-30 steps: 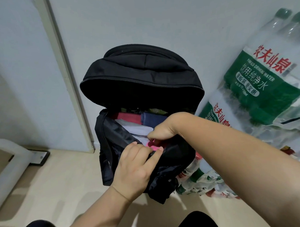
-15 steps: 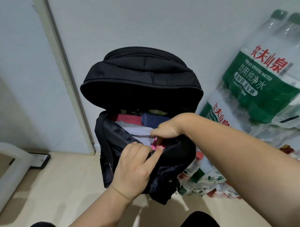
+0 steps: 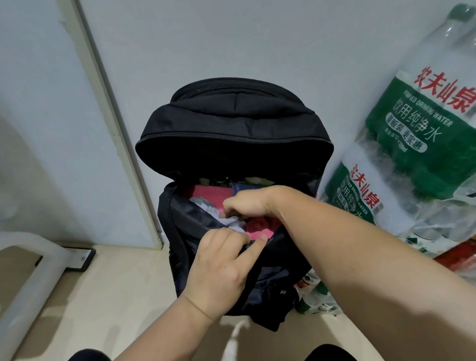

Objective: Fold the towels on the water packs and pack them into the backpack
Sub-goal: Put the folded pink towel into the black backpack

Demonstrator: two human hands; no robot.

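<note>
A black backpack (image 3: 229,132) stands open against the white wall, its top flap thrown back. Folded towels fill the main compartment: a red one (image 3: 207,193), a dark blue one (image 3: 241,186), a grey-white one (image 3: 205,205) and a bright pink one (image 3: 259,232) at the front. My left hand (image 3: 221,267) grips the front edge of the opening and holds it toward me. My right hand (image 3: 248,204) reaches into the opening with its fingers curled down on the towels; the fingertips are hidden. Shrink-wrapped water packs (image 3: 424,136) lean against the wall to the right.
A white door frame (image 3: 107,112) runs down the wall left of the backpack. A white plastic frame (image 3: 27,271) and a dark flat device (image 3: 80,257) lie on the beige floor at the left. More bottles (image 3: 313,293) lie beside the backpack's base. My knees show at the bottom edge.
My right hand has shifted left and deeper among the towels, and more of the pink towel shows. My left hand keeps its grip on the front edge.
</note>
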